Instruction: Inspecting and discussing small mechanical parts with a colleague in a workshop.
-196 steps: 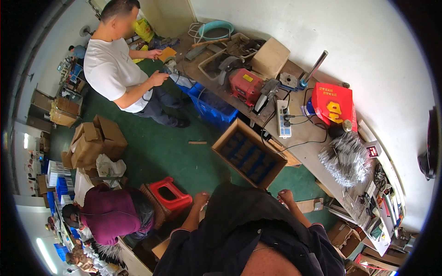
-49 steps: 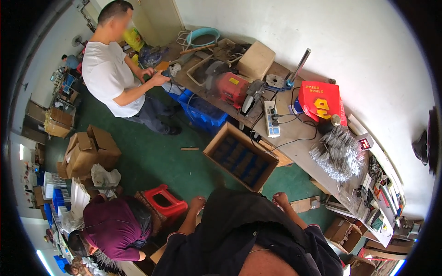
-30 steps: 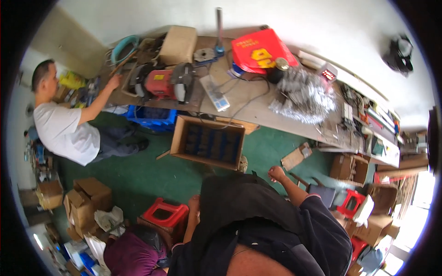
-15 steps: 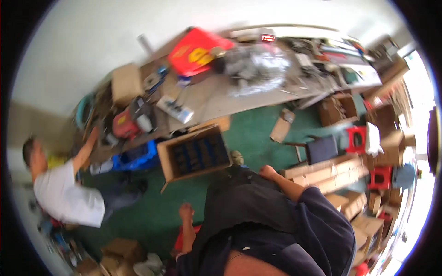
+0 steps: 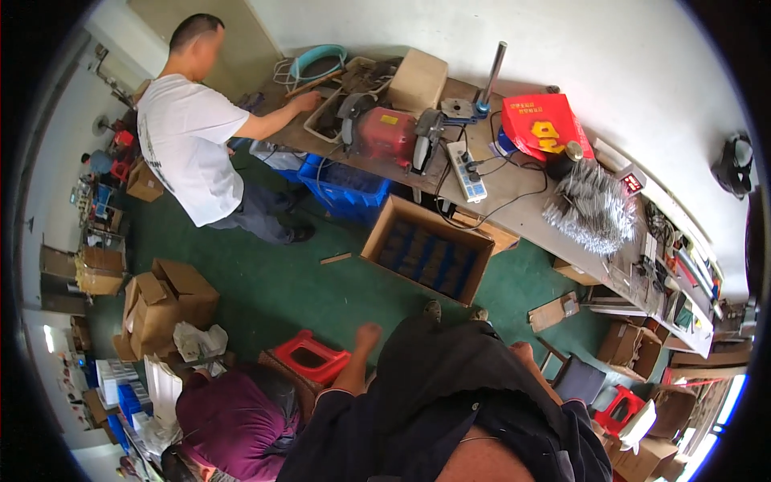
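My left hand [image 5: 368, 336] hangs beside the dark apron [image 5: 442, 361], fingers curled in, with nothing visible in it. The red plastic stool [image 5: 317, 371] is the closest thing to that hand. On the other side my right hand [image 5: 522, 351] hangs by the apron's edge, its fingers mostly hidden. Before my feet an open cardboard box [image 5: 372, 250] stands on the floor, holding dark pieces in rows with blue strips between. Beyond it is the workbench [image 5: 514, 201], bearing a red bench grinder [image 5: 388, 132], a white power strip [image 5: 467, 172] and a heap of thin silvery wire-like pieces [image 5: 593, 210].
A co-worker in a white shirt [image 5: 189, 145] reaches over the bench's left end. Another person in a purple top [image 5: 233, 418] is low at my left. A blue crate [image 5: 345, 193] sits under the bench; cardboard boxes [image 5: 165, 309] stand left, a dark-seated chair [image 5: 580, 379] right.
My view has swung left, so the bench, box and white-shirted co-worker appear further right. The purple-clad person has come into view. Both my hands stay at my sides.
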Demonstrator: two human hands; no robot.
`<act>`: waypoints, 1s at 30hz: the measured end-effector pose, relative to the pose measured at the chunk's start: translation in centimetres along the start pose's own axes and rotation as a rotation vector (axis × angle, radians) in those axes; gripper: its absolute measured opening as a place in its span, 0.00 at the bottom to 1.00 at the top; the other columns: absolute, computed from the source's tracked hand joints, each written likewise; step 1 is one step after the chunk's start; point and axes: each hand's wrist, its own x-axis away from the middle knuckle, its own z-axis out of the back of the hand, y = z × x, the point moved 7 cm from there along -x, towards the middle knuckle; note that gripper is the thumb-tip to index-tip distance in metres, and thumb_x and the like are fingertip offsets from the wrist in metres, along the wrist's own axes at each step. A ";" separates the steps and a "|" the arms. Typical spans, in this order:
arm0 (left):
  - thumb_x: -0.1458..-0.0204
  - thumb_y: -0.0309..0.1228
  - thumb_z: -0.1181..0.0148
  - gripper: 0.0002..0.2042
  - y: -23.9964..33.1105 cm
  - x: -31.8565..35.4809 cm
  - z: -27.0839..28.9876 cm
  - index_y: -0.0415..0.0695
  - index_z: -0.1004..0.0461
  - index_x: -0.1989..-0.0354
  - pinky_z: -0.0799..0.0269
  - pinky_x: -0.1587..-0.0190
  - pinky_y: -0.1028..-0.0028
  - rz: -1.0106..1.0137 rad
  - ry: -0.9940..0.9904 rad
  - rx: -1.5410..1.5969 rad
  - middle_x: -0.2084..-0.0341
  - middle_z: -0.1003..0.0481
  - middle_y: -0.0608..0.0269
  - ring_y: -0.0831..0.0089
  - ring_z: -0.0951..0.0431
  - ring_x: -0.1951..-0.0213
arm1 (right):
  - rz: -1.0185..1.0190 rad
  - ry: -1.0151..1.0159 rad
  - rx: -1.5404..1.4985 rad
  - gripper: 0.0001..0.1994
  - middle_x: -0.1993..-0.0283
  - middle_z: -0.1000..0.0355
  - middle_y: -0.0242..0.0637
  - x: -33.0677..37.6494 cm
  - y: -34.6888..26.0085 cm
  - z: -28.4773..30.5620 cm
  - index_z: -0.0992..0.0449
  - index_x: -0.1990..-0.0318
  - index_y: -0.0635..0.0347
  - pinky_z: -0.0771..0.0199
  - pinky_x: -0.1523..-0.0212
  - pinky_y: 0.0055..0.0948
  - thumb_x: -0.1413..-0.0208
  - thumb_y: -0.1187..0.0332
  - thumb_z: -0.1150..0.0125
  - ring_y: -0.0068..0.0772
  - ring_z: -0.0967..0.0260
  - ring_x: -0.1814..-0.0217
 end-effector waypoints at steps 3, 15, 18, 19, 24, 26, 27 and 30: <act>0.48 0.30 0.42 0.05 -3.6 1.0 -2.4 0.43 0.25 0.72 0.34 0.81 0.69 0.168 -0.101 0.248 0.81 0.27 0.64 0.71 0.27 0.82 | 0.024 -0.033 -0.075 0.10 0.76 0.25 0.44 -2.4 -1.8 1.9 0.22 0.70 0.65 0.21 0.70 0.35 0.51 0.66 0.42 0.36 0.22 0.73; 0.42 0.31 0.51 0.08 -5.7 4.0 -7.2 0.45 0.26 0.68 0.27 0.78 0.71 0.324 -0.225 0.356 0.81 0.26 0.63 0.71 0.23 0.80 | -0.053 -0.168 -0.478 0.09 0.73 0.25 0.39 -6.8 -10.5 5.7 0.26 0.62 0.65 0.24 0.78 0.29 0.45 0.68 0.44 0.30 0.26 0.77; 0.43 0.31 0.49 0.07 -2.9 3.3 -7.1 0.45 0.27 0.70 0.29 0.78 0.71 0.300 -0.234 0.446 0.81 0.27 0.64 0.71 0.25 0.80 | -0.052 -0.168 -0.422 0.10 0.74 0.24 0.37 -6.0 -9.6 5.2 0.23 0.64 0.65 0.25 0.75 0.30 0.47 0.66 0.41 0.29 0.25 0.74; 0.43 0.30 0.49 0.07 -1.7 3.0 -6.9 0.44 0.27 0.72 0.31 0.79 0.71 0.362 -0.203 0.624 0.81 0.27 0.63 0.72 0.26 0.80 | 0.064 -0.112 -0.301 0.09 0.76 0.25 0.38 -5.8 -9.2 5.4 0.23 0.66 0.66 0.27 0.78 0.31 0.47 0.68 0.42 0.30 0.27 0.78; 0.46 0.30 0.46 0.08 -0.2 1.9 -5.2 0.41 0.27 0.74 0.34 0.79 0.71 0.373 -0.092 0.620 0.82 0.29 0.62 0.73 0.28 0.81 | 0.142 -0.053 -0.218 0.08 0.79 0.25 0.41 -4.8 -10.7 6.7 0.23 0.70 0.67 0.27 0.80 0.34 0.47 0.70 0.42 0.32 0.27 0.80; 0.46 0.30 0.46 0.08 0.6 1.5 -4.5 0.41 0.27 0.74 0.35 0.79 0.71 0.346 -0.085 0.550 0.82 0.29 0.61 0.74 0.29 0.81 | 0.104 -0.044 -0.237 0.08 0.78 0.25 0.41 -4.7 -10.5 7.2 0.23 0.70 0.68 0.25 0.80 0.34 0.47 0.70 0.42 0.33 0.26 0.80; 0.46 0.30 0.46 0.07 0.9 1.5 -4.4 0.40 0.26 0.73 0.35 0.79 0.71 0.356 -0.086 0.581 0.82 0.29 0.61 0.73 0.28 0.81 | 0.067 -0.037 -0.255 0.08 0.78 0.25 0.42 -4.6 -10.2 7.4 0.23 0.69 0.68 0.23 0.80 0.34 0.47 0.71 0.43 0.33 0.25 0.80; 0.47 0.29 0.46 0.07 1.0 1.1 -4.0 0.40 0.25 0.72 0.34 0.79 0.71 0.376 -0.097 0.599 0.81 0.28 0.62 0.73 0.28 0.81 | 0.046 -0.058 -0.277 0.08 0.78 0.25 0.43 -5.0 -9.1 7.1 0.23 0.68 0.68 0.21 0.80 0.35 0.47 0.71 0.43 0.34 0.25 0.80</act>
